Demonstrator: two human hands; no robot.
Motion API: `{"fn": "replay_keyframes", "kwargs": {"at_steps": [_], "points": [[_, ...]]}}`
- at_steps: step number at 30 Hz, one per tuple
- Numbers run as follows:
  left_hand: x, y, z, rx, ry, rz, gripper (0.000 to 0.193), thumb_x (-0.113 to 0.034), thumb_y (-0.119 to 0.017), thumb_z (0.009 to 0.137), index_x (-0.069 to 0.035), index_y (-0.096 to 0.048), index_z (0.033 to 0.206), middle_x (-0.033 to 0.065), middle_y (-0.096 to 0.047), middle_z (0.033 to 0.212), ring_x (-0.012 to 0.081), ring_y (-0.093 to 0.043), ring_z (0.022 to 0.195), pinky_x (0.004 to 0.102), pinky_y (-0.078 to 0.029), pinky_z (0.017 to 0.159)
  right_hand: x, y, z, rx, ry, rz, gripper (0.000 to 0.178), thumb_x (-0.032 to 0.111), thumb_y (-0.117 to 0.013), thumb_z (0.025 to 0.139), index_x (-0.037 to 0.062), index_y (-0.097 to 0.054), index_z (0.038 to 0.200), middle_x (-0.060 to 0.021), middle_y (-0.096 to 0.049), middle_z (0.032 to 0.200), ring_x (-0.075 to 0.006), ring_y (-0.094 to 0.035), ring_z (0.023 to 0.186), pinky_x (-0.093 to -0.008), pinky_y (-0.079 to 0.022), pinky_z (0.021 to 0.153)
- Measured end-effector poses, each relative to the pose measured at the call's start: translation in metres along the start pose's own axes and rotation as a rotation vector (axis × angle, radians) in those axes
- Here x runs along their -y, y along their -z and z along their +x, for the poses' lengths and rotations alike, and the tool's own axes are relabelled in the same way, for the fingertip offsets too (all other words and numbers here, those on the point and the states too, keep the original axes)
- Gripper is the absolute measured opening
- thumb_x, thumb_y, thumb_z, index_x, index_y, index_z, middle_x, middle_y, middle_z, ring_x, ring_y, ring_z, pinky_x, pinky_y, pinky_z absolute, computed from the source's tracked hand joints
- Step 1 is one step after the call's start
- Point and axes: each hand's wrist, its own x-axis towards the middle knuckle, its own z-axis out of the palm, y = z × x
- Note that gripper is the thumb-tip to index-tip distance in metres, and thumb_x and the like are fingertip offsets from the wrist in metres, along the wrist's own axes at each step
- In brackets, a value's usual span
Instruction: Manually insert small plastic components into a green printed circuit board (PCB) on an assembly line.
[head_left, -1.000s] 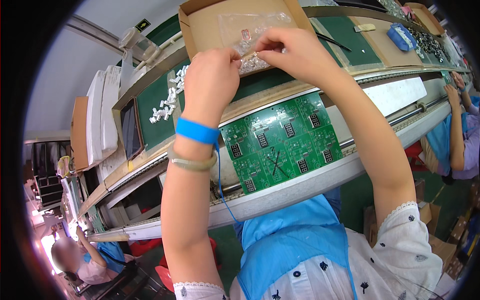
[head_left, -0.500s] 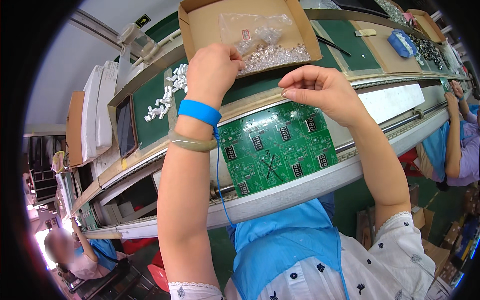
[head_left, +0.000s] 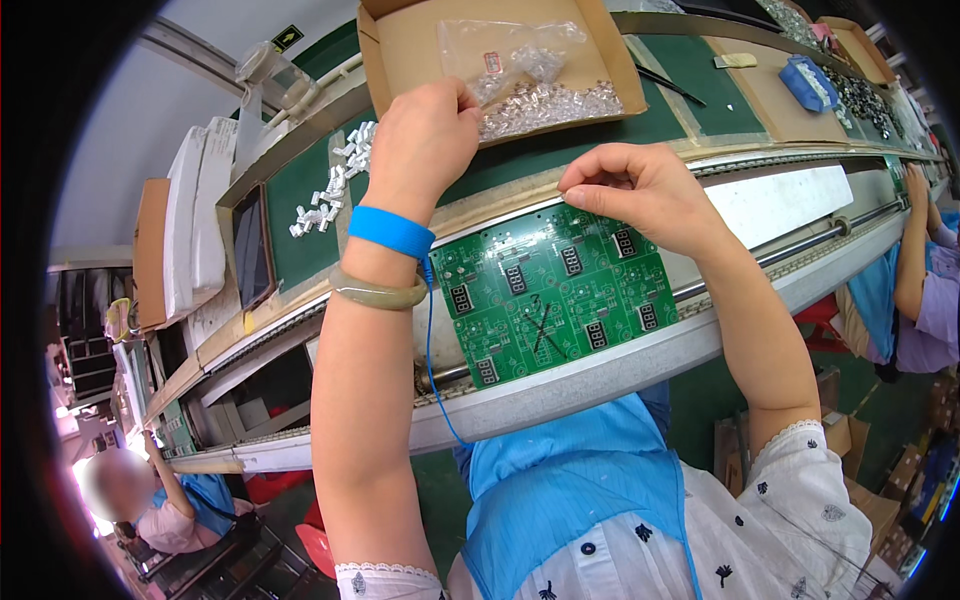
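A green circuit board [head_left: 555, 290] with several black digit displays lies across the rails in front of me. My right hand [head_left: 650, 195] hovers over its far edge, thumb and forefinger pinched; whatever is between them is too small to make out. My left hand [head_left: 425, 135] is at the near left corner of a cardboard box [head_left: 410, 45], its fingers curled and mostly hidden behind the hand. In the box lie many small clear components [head_left: 550, 108] and a clear plastic bag [head_left: 515, 50]. A blue wrist strap [head_left: 392, 232] with a cord circles my left wrist, beside a bangle [head_left: 375, 290].
Small white parts [head_left: 325, 205] are strewn left of the box. Black tweezers [head_left: 670, 87] lie to its right, with a blue container [head_left: 808, 84] farther along. A white panel [head_left: 780, 203] rests by the rails. Co-workers sit at the far left and right.
My left hand has shifted slightly left and up at the box corner, its fingers curling in. The right hand has dropped slightly, still pinched. The board stays in place.
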Motion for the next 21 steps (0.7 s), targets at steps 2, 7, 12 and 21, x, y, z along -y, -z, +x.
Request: {"fn": "replay_keyframes", "kwargs": {"at_steps": [2,7,12,21], "points": [[0.001,0.000,0.000,0.009,0.003,-0.012,0.016,-0.018,-0.064,0.083,-0.004,-0.071,0.085,0.0196,-0.069,0.086,0.0384,-0.066,0.083,0.0465,-0.053,0.076,0.000,0.000,0.000,-0.003,0.003,-0.021,0.014,0.011,-0.072,0.090,0.0011,-0.071,0.100,0.0018,-0.067,0.086,-0.0033,-0.059,0.079,-0.0184,-0.048,0.071],[0.000,0.010,-0.003,0.018,0.020,-0.202,0.017,-0.016,-0.067,0.082,-0.002,-0.071,0.091,0.0166,-0.070,0.083,0.0306,-0.068,0.079,0.0395,-0.054,0.073,-0.003,0.000,0.000,-0.021,-0.022,-0.073,0.013,0.010,-0.071,0.089,0.0003,-0.071,0.098,0.0004,-0.068,0.089,-0.0047,-0.060,0.081,-0.0204,-0.049,0.073],[-0.010,0.022,-0.019,0.037,0.051,-0.506,0.016,-0.012,-0.066,0.088,-0.001,-0.072,0.098,0.0074,-0.071,0.081,0.0144,-0.063,0.072,0.0292,-0.052,0.069,-0.006,-0.001,-0.004,-0.030,0.113,-0.357,0.015,0.013,-0.069,0.087,0.0023,-0.072,0.098,-0.0090,-0.070,0.087,-0.0177,-0.066,0.082,-0.0301,-0.052,0.076],[-0.036,0.035,-0.064,0.320,0.273,-0.917,0.017,-0.007,-0.057,0.096,0.001,-0.065,0.109,0.0051,-0.070,0.092,0.0060,-0.059,0.073,0.0201,-0.048,0.066,-0.009,-0.010,-0.010,-0.017,0.406,-0.823,0.010,0.012,-0.070,0.083,0.0028,-0.070,0.088,-0.0102,-0.066,0.085,-0.0317,-0.061,0.088,-0.0415,-0.049,0.080]]}}
